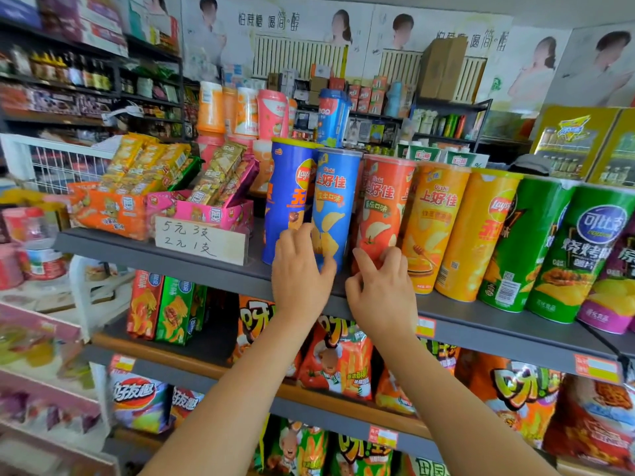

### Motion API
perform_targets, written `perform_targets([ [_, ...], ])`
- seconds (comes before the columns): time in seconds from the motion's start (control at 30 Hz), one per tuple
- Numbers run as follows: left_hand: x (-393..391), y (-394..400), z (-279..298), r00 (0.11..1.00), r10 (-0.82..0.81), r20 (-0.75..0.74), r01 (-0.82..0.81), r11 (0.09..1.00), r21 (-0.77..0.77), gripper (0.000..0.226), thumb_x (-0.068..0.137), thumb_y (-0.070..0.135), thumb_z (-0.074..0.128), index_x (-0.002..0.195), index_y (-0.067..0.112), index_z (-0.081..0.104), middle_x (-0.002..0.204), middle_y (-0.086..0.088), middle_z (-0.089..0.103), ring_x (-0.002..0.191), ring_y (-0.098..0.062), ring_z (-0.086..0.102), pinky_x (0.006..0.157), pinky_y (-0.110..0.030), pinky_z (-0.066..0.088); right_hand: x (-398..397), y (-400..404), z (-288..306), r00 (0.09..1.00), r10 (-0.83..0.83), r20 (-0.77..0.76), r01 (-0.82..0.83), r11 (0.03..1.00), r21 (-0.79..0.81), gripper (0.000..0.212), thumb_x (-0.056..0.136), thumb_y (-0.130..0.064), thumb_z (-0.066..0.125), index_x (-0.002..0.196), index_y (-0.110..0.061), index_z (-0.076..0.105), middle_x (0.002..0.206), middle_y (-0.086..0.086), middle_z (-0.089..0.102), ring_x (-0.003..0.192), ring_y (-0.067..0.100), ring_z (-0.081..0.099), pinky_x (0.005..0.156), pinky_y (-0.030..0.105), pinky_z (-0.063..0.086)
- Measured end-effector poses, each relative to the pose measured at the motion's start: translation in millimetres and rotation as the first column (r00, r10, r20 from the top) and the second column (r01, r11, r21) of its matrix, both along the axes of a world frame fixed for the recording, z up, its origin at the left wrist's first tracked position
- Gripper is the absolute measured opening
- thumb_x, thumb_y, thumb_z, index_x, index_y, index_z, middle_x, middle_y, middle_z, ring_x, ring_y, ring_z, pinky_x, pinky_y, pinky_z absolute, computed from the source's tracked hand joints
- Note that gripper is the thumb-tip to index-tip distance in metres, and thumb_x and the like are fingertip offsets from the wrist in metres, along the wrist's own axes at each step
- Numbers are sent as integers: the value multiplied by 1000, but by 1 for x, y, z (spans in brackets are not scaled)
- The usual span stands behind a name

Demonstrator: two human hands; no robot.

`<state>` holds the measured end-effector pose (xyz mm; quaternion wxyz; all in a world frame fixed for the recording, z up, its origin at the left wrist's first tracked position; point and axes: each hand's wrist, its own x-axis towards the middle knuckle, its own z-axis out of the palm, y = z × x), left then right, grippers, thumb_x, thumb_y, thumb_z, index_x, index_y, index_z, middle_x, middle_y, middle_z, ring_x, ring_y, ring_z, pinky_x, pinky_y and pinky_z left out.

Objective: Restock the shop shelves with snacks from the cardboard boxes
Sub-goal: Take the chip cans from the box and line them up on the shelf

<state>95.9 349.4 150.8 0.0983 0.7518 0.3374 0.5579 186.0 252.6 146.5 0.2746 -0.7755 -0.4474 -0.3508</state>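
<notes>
- The left hand (302,269) curls its fingers round the base of the blue Oishi can (333,204), which stands upright, long axis vertical, on the grey shelf (206,266).
- Just right of that can, the right hand (379,286) rests bent fingertips on the red Oishi can (385,207), also upright; whether it grips is unclear.
- Both cans' bases are hidden by the hands.

This is a small grocery or convenience shop. Grey metal shelves (498,321) carry price tags (599,369) on their front edges and hold rows of crisp canisters (443,221), with snack bags (338,359) below. A handwritten price card (201,240) stands before boxes of snack bars (213,214). Bottles (74,72) fill further shelving behind.
</notes>
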Motion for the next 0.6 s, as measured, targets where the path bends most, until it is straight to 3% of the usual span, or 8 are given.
perform_targets([
  [0.07, -11, 13, 0, 987, 127, 102, -131, 991, 34, 55, 78, 21, 73, 127, 5, 53, 119, -17, 54, 107, -35, 52, 86, -46, 47, 0, 1, -1, 1000, 0, 13, 0, 1000, 0, 40, 86, -22, 60, 126, -15, 61, 106, 16, 49, 96, 32, 52, 69, 41, 55],
  [0.13, -17, 26, 5, 979, 154, 137, -150, 988, -36, 64, 76, 18, 74, 132, 3, 48, 123, -19, 51, 109, -35, 51, 89, -45, 45, 1, 2, -1, 1000, 5, 23, -5, 1000, 6, 40, 86, -22, 60, 125, -15, 61, 105, 16, 49, 94, 32, 51, 68, 41, 55],
  [0.33, -10, 30, -1, 994, 107, 37, -106, 994, -9, 75, 80, 13, 73, 145, 8, 36, 137, -19, 44, 122, -36, 46, 95, -45, 46, 1, 4, -3, 997, 7, 78, -6, 1000, -17, 42, 86, -25, 54, 126, -15, 63, 98, 16, 50, 87, 32, 51, 64, 40, 52],
  [0.6, -8, 31, -3, 992, 124, 23, -124, 992, -5, 75, 78, 13, 70, 145, 8, 36, 136, -20, 45, 119, -35, 48, 94, -45, 47, 2, 5, -4, 998, -2, 56, 5, 999, -45, 41, 88, -28, 47, 124, -17, 63, 99, 14, 50, 85, 30, 52, 62, 37, 50],
])
